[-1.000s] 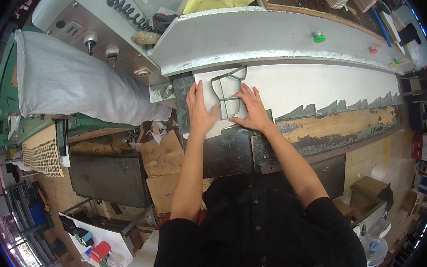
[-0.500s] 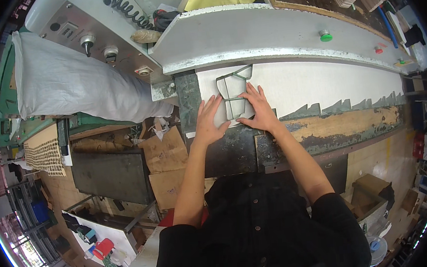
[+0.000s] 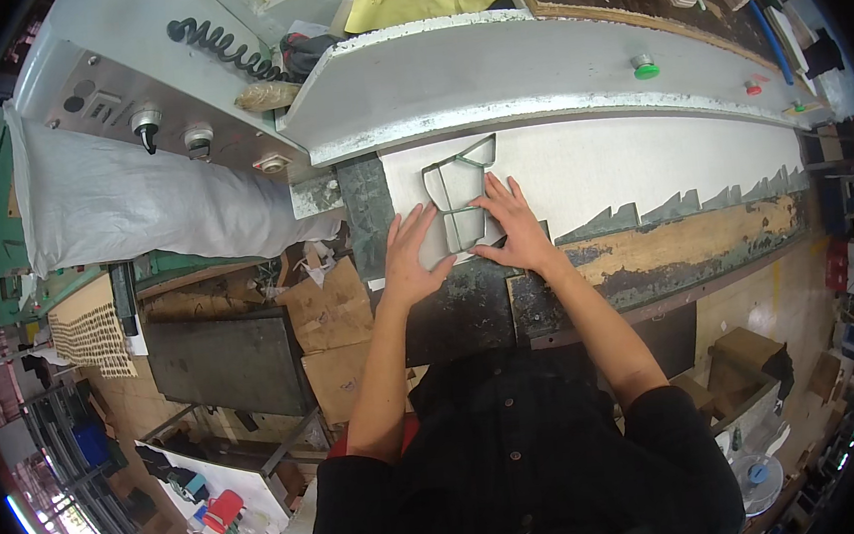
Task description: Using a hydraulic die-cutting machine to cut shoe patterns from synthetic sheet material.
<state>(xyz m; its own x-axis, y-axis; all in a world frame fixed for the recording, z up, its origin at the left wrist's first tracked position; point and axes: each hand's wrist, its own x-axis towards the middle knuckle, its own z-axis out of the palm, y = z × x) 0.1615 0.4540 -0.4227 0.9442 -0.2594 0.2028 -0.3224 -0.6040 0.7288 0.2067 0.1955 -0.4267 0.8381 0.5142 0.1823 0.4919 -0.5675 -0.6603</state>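
Observation:
A metal cutting die [image 3: 456, 210], an open frame of thin upright strips with a crossbar and a pointed top corner, stands on a white sheet [image 3: 589, 164] near the sheet's left end. My left hand [image 3: 412, 260] lies flat beside the die, fingers spread, with its index fingertip at the frame's left edge. On the other side, my right hand [image 3: 517, 232] has its thumb and index fingertip on the die, by the lower corner and the crossbar. Its other fingers stretch up along the frame. Jagged cut-outs run along the sheet's near edge to the right.
A grey machine beam [image 3: 492, 71] with a green button [image 3: 644, 67] spans just beyond the sheet. The control panel [image 3: 125, 120] stands to the left, above a pale wrapped bundle [image 3: 172, 207]. A worn wooden edge [image 3: 686, 242] borders the near right; cardboard [image 3: 327, 310] lies lower left.
The view has shifted slightly, so the machine beam and panel sit further left. Both hands stay around the die, which keeps about the same place on the sheet.

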